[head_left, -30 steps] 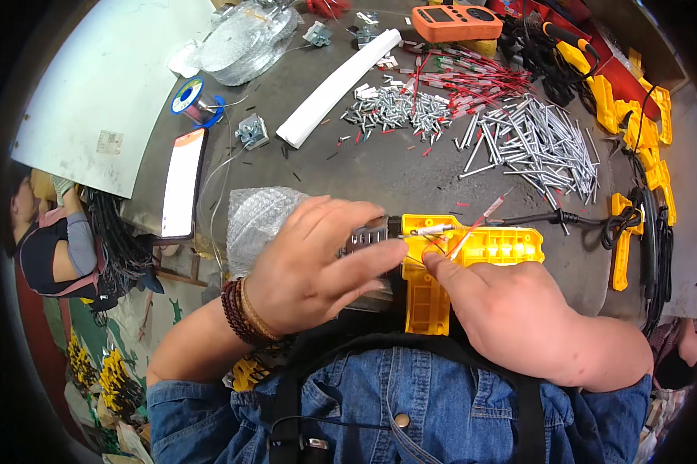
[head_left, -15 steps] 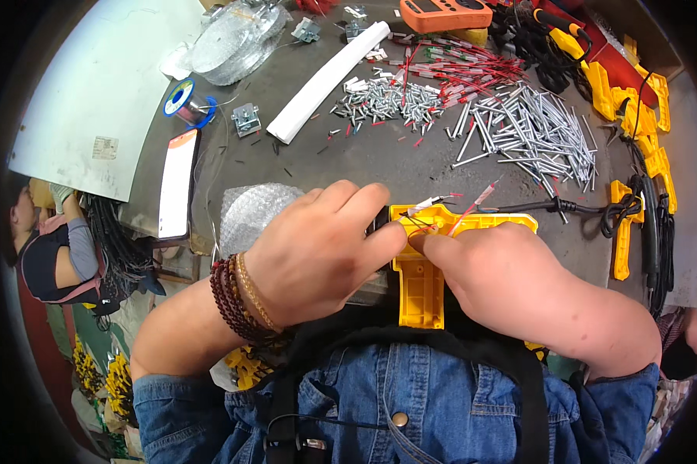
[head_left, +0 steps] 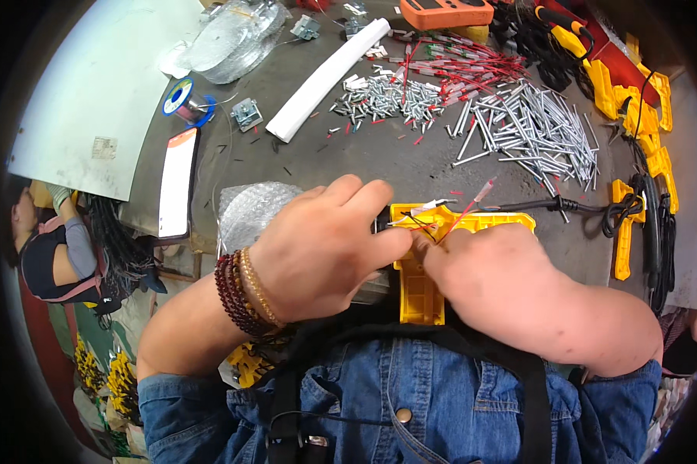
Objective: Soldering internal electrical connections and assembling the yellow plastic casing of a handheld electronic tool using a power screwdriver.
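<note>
Near centre, toward four o'clock, sits the shell; at its nine the left hand, at its four the right hand, fingers half-closed by the wires; whether either grips, I cannot tell.

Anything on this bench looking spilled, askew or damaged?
Mildly untidy: long, thin silver metal rods lie in a loose heap with no visible tray, and short, thin black scraps litter the dark grey worktop near the long white strip. No damage shows on the yellow plastic housing, partly hidden by the left hand and right hand.
</note>
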Available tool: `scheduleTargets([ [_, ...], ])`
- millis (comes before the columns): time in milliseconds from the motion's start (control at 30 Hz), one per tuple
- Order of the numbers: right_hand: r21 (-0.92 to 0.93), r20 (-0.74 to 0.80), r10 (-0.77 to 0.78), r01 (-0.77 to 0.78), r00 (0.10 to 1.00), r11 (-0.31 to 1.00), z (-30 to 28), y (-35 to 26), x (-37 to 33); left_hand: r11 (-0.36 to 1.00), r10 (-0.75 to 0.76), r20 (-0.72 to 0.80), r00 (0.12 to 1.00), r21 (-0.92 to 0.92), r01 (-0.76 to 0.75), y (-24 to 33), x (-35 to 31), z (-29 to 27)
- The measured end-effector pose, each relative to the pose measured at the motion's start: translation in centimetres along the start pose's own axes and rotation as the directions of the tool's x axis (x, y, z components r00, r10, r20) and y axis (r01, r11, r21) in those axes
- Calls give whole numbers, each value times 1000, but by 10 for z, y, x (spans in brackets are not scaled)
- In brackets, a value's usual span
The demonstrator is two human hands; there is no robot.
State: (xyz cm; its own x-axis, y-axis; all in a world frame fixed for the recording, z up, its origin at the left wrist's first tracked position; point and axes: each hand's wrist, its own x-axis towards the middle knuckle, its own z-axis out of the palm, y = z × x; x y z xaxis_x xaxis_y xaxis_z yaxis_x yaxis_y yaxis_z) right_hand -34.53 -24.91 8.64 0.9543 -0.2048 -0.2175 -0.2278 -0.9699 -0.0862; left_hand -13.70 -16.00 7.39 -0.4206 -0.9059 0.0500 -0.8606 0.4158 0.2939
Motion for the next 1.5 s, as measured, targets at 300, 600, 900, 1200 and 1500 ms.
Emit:
scheduleTargets([
  [300, 71, -441, 234, -227, 866, 971, 26, 7, -76, 1000, -16, -117, 993, -20, 14, -2, -10, 13],
  [600, 381, -475, 358, -179, 804, 907, 41, 13, -76, 993, 96, -454, 886, -23, -120, 27, 7, 44],
  [900, 959, -285, 704, 182, 651, 220, 26, 9, -50, 967, 32, -599, 800, -184, -176, 19, 7, 54],
  [1200, 927, -140, 452, -43, 881, 373, 32, 10, -35, 832, 66, -598, 799, -409, -375, 6, -1, 54],
  [1500, 970, -147, 406, 51, 902, 236, 44, 6, -13, 853, -38, -649, 760, -417, -314, 8, 2, 59],
])
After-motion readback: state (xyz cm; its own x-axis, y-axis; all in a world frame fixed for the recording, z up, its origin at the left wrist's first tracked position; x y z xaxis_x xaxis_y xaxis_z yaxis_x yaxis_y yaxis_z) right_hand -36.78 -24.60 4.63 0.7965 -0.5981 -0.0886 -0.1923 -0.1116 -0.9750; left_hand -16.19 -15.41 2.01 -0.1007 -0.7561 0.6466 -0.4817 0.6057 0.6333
